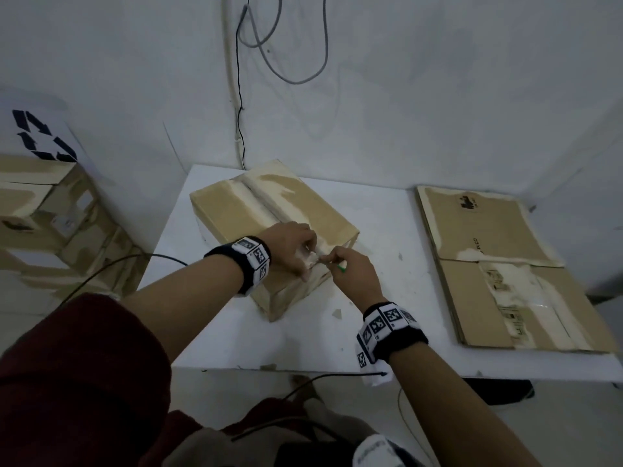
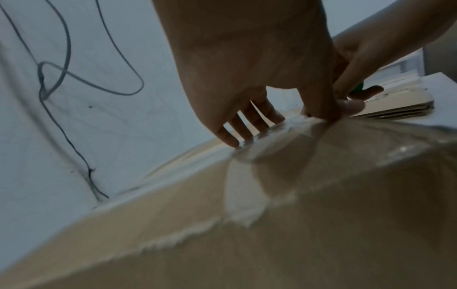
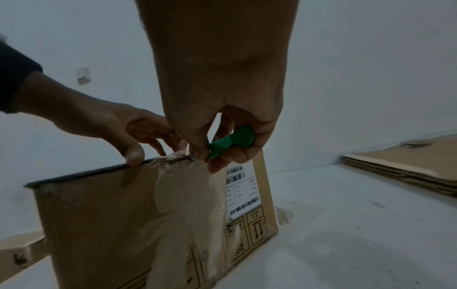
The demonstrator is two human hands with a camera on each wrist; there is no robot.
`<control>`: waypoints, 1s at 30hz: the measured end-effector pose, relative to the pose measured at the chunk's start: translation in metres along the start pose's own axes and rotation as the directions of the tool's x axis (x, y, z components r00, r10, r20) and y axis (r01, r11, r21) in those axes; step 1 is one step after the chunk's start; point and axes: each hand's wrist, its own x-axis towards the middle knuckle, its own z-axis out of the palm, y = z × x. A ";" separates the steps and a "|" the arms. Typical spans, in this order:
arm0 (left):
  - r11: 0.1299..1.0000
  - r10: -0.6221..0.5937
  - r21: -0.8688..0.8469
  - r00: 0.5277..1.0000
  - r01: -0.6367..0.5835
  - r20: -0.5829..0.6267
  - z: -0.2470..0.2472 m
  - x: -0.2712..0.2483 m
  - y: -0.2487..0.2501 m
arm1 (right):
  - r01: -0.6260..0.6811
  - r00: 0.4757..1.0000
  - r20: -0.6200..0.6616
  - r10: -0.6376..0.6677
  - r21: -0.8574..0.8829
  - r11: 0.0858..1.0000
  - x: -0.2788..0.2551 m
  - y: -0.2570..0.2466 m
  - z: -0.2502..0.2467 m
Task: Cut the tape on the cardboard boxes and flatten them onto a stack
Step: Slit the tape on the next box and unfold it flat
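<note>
Head view: one cardboard box (image 1: 269, 227), taped shut, on the white table (image 1: 387, 264), near its far left corner; one stack of flattened boxes (image 1: 505, 264) at the table's right, well apart from it. Left hand (image 1: 290, 246) rests on the box's near top edge, fingers spread and straight, fingertips (image 2: 228, 139) touching the clear tape (image 2: 272, 156). Right hand (image 1: 354, 269) pinches a small green cutter (image 3: 232, 140) between thumb and curled fingers, its tip at the torn tape on that same edge; more boxes (image 1: 50, 224) stand left of the table.
</note>
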 end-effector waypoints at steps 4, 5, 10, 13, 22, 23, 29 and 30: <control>0.993 -0.069 0.101 0.989 0.056 0.131 -0.010 0.009 0.010 | 0.035 0.999 0.014 -0.034 -0.041 0.999 -0.001 0.000 0.000; 0.991 -0.074 0.120 0.988 0.058 0.133 -0.009 0.010 0.012 | 0.069 0.998 0.012 -0.068 -0.074 0.995 -0.003 0.001 -0.001; 0.990 -0.085 0.121 0.992 0.073 0.095 -0.006 0.010 0.012 | 0.097 0.972 -0.222 -0.080 0.069 0.993 -0.010 0.014 -0.004; 0.988 -0.074 0.138 0.994 0.062 0.083 -0.006 0.007 0.014 | -0.029 0.986 -0.143 0.081 0.335 0.942 -0.007 0.011 -0.001; 0.990 -0.080 0.126 0.994 0.070 0.072 -0.007 -0.001 0.018 | -0.243 0.962 0.037 0.271 0.576 0.781 -0.012 0.007 0.022; 0.990 -0.081 0.124 0.994 0.072 0.071 -0.007 -0.001 0.017 | -0.229 0.963 0.011 0.268 0.554 0.800 -0.014 0.007 0.022; 0.992 -0.071 0.105 0.996 0.066 0.046 -0.007 -0.006 0.017 | -0.171 0.962 -0.112 0.248 0.462 0.870 -0.015 -0.001 0.029; 0.993 -0.069 0.102 0.997 0.064 0.043 -0.007 -0.007 0.016 | -0.163 0.962 -0.123 0.242 0.453 0.876 -0.016 -0.001 0.029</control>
